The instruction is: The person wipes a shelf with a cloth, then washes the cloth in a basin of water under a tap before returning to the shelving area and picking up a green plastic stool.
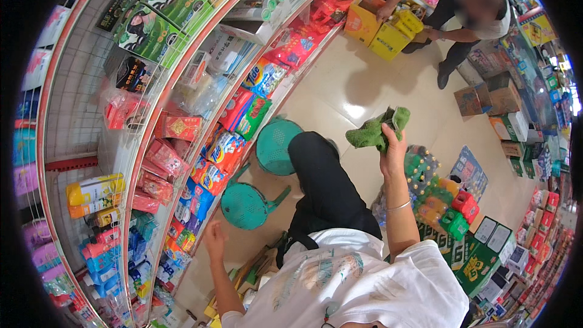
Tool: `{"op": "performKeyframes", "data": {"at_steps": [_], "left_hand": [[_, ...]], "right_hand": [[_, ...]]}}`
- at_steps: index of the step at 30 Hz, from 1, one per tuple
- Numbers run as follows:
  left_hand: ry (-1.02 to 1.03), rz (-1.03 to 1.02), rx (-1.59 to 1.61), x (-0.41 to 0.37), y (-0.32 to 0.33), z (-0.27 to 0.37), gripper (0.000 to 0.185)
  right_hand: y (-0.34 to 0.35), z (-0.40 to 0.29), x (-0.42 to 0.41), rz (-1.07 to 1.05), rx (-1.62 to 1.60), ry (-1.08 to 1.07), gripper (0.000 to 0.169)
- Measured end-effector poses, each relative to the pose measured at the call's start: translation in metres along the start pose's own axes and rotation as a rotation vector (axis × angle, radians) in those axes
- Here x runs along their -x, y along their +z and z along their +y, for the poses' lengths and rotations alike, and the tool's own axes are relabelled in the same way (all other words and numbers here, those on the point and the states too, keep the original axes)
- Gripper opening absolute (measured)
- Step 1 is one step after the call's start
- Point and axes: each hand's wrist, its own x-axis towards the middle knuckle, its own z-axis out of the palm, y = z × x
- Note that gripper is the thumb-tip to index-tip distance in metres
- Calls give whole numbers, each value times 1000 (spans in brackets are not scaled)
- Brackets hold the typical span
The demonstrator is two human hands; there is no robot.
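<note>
My right hand (392, 148) grips a crumpled green cloth (371, 133), held out in front of me above the tiled floor. Nothing shows in my left hand (216, 239), which hangs low by the shelf edge; it is somewhat blurred. Near it stands a teal plastic stool (246, 206) with a perforated seat. Another teal stool (275, 146) is beside my bent knee. Packs of Tide detergent (223, 148) lie on the bottom shelf to the left.
Wire-backed shelves (150, 146) with boxes and bottles curve along the left. Packs of drink bottles (419, 168) and a green carton (483, 262) stand at the right. Further off, another person (455, 9) bends over a yellow box (389, 41). Open cardboard boxes (473, 99) sit near the right shelves.
</note>
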Motion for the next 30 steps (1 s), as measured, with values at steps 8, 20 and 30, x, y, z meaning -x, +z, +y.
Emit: {"op": "performKeyframes", "data": {"at_steps": [8, 20, 30], "left_hand": [[-279, 181, 87, 97, 175, -206, 30], [-526, 432, 827, 269, 325, -130, 14], [-958, 925, 1117, 436, 353, -236, 20]], "right_hand": [[-52, -54, 2, -78, 174, 62, 39], [-112, -30, -45, -506, 588, 374, 37], [20, 135, 144, -1064, 744, 673, 38]]}}
